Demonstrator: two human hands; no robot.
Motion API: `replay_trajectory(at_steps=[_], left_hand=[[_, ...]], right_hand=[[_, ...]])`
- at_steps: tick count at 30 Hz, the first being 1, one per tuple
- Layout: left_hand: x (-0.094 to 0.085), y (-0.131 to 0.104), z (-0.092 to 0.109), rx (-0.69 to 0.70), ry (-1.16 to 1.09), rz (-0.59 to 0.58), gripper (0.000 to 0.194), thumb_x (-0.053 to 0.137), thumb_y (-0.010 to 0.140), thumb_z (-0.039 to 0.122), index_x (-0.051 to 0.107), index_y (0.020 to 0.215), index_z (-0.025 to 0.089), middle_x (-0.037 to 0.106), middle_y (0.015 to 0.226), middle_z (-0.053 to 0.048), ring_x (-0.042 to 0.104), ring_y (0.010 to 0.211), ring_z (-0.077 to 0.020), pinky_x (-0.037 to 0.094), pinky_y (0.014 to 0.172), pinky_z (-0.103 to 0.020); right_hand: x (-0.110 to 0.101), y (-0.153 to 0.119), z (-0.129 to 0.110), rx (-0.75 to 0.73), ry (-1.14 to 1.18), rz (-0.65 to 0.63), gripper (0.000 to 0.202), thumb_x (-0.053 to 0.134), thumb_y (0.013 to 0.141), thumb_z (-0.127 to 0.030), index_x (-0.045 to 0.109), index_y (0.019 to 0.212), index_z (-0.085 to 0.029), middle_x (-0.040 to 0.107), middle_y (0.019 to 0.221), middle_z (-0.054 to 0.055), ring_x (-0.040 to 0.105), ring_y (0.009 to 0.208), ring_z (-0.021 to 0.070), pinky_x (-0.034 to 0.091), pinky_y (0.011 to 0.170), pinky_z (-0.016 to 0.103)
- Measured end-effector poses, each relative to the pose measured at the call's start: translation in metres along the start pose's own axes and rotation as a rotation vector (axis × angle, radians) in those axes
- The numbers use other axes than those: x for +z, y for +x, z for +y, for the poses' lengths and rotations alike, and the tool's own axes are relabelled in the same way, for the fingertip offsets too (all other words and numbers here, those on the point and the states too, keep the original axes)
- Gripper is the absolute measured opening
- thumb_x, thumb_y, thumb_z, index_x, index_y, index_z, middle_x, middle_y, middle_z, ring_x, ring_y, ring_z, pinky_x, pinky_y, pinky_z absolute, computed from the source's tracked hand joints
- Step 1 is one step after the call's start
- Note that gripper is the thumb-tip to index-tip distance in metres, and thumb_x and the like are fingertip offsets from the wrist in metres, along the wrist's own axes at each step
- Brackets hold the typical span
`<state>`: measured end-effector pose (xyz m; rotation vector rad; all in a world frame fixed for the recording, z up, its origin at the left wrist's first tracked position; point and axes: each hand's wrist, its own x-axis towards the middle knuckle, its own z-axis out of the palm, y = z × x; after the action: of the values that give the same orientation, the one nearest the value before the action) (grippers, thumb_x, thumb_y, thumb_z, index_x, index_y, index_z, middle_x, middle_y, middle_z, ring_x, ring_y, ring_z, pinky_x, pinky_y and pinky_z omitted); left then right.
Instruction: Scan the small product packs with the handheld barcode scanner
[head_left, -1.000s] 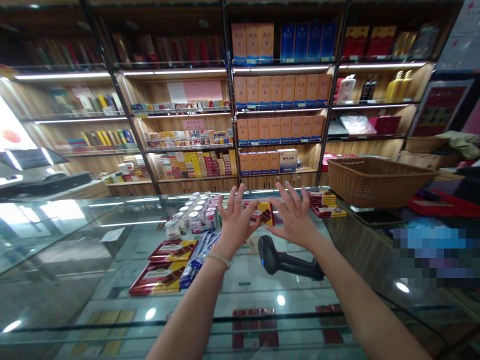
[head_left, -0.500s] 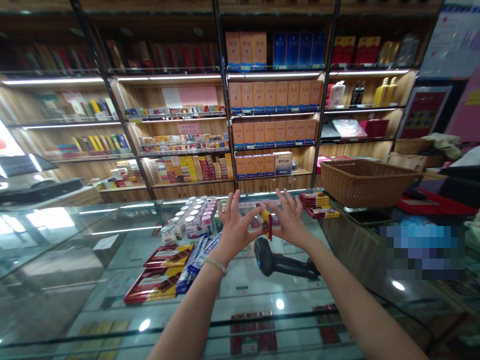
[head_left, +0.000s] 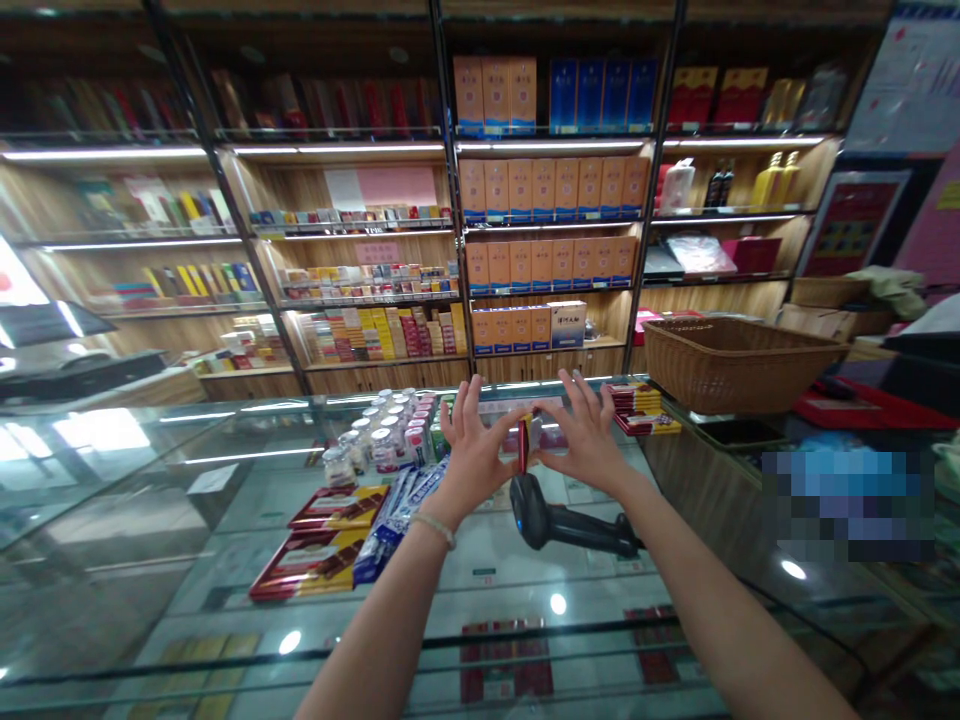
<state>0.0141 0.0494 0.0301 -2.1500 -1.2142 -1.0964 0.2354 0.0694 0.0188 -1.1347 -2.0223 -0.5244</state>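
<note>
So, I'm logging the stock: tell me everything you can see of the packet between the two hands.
The packet is thin, glossy-looking, red with a little yellow near its top. It is held upright, nearly edge-on to the camera, so its print cannot be read. Fingers of the left hand and right hand grip it over the glass counter, near the scanner.

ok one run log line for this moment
left hand: holding chocolate bar | right hand: holding same bar | bar: edge-on | barcode scanner: on glass counter
</note>
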Motion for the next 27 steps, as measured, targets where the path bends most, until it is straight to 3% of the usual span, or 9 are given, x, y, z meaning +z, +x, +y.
replay_trajectory(at_steps=[7, 11, 17, 24, 27], left_hand=[[-0.002, -0.001, -0.009, -0.058, -0.042, -0.088, 0.068, 0.083, 0.076, 0.058, 0.066, 0.135, 0.030, -0.012, 0.177, -0.013, 0.002, 0.161, -0.0486, 0.005, 0.124, -0.072], [0.000, -0.001, -0.012, -0.098, -0.034, -0.114, 0.072, 0.084, 0.075, 0.059, 0.064, 0.138, 0.031, -0.006, 0.177, -0.014, 0.003, 0.161, -0.0478, 0.005, 0.124, -0.072], [-0.002, 0.000, -0.022, -0.193, -0.017, -0.069, 0.111, 0.089, 0.067, 0.061, 0.039, 0.159, 0.026, 0.004, 0.175, -0.023, 0.008, 0.161, -0.0477, 0.011, 0.124, -0.072], [-0.012, 0.000, -0.015, 0.047, 0.147, -0.016, 0.105, 0.087, 0.066, 0.068, 0.048, 0.155, 0.030, 0.020, 0.174, -0.021, 0.019, 0.159, -0.0460, -0.003, 0.126, -0.067], [-0.011, 0.000, -0.011, 0.074, 0.199, -0.010, 0.103, 0.087, 0.064, 0.069, 0.052, 0.153, 0.031, 0.025, 0.172, -0.021, 0.023, 0.159, -0.0439, -0.004, 0.127, -0.066]], right_hand=[[-0.001, -0.001, 0.004, -0.030, -0.038, 0.033, 0.066, 0.074, 0.083, -0.055, 0.058, 0.137, -0.022, 0.022, 0.173, 0.021, 0.019, 0.159, 0.0376, 0.007, 0.125, 0.066], [-0.001, 0.000, 0.004, -0.042, -0.045, 0.050, 0.064, 0.074, 0.082, -0.055, 0.059, 0.133, -0.020, 0.021, 0.173, 0.022, 0.019, 0.159, 0.0379, 0.006, 0.125, 0.066], [-0.001, 0.001, 0.010, -0.010, -0.081, 0.054, 0.060, 0.076, 0.079, -0.051, 0.061, 0.128, -0.020, 0.018, 0.174, 0.021, 0.016, 0.160, 0.0381, 0.004, 0.124, 0.067], [-0.004, 0.000, 0.008, -0.055, -0.145, 0.018, 0.062, 0.078, 0.077, -0.049, 0.061, 0.129, -0.018, 0.027, 0.171, 0.022, 0.020, 0.158, 0.0379, -0.001, 0.126, 0.065], [-0.003, -0.001, 0.004, -0.080, -0.158, 0.015, 0.063, 0.077, 0.077, -0.050, 0.061, 0.129, -0.017, 0.028, 0.171, 0.023, 0.018, 0.159, 0.0377, -0.002, 0.126, 0.064]])
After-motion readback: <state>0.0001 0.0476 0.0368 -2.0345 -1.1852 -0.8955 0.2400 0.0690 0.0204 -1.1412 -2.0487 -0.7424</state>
